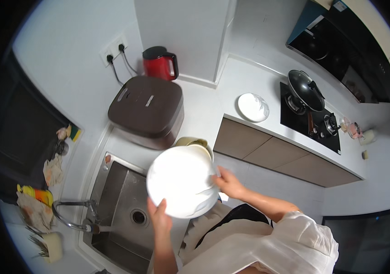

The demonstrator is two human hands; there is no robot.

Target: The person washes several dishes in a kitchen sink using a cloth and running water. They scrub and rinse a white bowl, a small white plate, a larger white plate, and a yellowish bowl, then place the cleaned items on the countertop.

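A large white plate (pixel 181 178) is held over the right edge of the steel sink (pixel 117 214). My left hand (pixel 160 214) grips its lower left rim, with the thumb on top. My right hand (pixel 227 182) holds the right rim, fingers closed round it. Just beyond the plate, partly hidden by it, a cream and olive round container (pixel 192 142) sits on the counter beside the brown rice cooker (pixel 144 107). At the sink's left, the curved chrome faucet (pixel 71 203) stands.
A red kettle (pixel 158 66) is behind the cooker. On the right counter (pixel 229 86) are a smaller white plate (pixel 253 106) and a gas hob (pixel 293 118) with a lidded wok (pixel 304 89). Cloths (pixel 52 171), a yellow bottle (pixel 39 196) and small items lie along the left sill.
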